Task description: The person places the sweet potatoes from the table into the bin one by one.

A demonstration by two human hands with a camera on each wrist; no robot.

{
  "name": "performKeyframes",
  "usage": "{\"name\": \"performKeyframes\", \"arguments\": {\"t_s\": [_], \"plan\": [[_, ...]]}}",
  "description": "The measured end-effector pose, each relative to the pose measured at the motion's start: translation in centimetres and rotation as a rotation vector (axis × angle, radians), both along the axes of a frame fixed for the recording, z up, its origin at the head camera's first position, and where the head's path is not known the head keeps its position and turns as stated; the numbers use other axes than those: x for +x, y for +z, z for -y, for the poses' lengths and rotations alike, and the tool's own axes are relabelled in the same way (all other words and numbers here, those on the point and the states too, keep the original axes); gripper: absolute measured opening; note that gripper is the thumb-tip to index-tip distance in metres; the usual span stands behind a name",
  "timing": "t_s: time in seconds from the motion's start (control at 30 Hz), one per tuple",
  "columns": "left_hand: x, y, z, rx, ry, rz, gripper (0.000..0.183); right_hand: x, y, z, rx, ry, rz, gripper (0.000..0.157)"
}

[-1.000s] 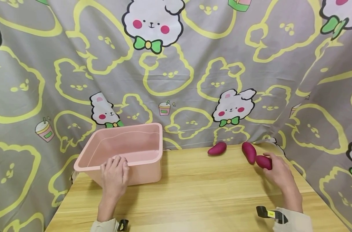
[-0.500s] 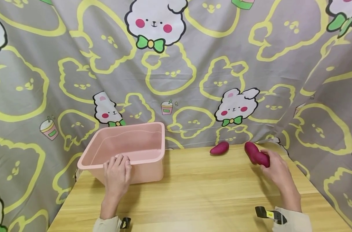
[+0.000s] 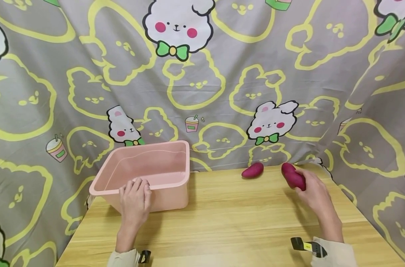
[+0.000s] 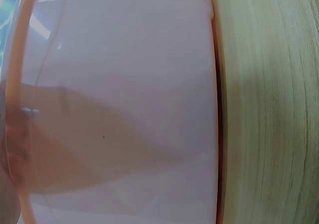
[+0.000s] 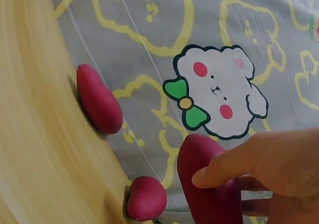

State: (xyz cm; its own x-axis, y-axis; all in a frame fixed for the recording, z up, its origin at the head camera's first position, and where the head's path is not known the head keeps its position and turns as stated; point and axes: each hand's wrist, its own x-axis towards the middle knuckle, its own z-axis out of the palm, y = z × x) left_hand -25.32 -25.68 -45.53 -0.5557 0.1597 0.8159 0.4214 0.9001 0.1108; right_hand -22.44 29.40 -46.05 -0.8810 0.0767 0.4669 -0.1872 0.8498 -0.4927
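From my place I watch both hands at work, and I judge that this work is in an early stage. One piece is taken: my right hand (image 3: pixel 314 191) pinches the held sweet potato (image 5: pixel 209 204), with the thumb on one side and the fingers behind it. In the right wrist view it seems to be raised, apart from its neighbour, although in the head view the two overlap, so I cannot tell exactly how high it is.

My left hand (image 3: pixel 135 196) has its fingers bent over the near rim of the pink bin (image 3: pixel 165 200), which stands at the left part of the tabletop (image 3: pixel 222 222). I judge that this grip serves to keep the bin steady.

About what is left: two pieces lie on the tabletop near its back edge, outside the bin, and no hand holds them. The slanting sweet potato (image 3: pixel 287 168) is just behind the held one, and the lone sweet potato (image 3: pixel 253 170) rests between it and the bin, well apart from both. In the part of the inside that I can see, no piece shows; the near part of the bin's floor is hidden behind the front wall.
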Motion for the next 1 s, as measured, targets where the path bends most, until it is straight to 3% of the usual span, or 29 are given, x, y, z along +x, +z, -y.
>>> {"name": "performKeyframes", "arguments": {"t_s": [1.0], "plan": [[-0.1, -0.1, 0.0, -0.002, 0.004, -0.01, 0.032, -1.0, 0.6, 3.8, 0.003, 0.108, -0.007, 0.062]]}}
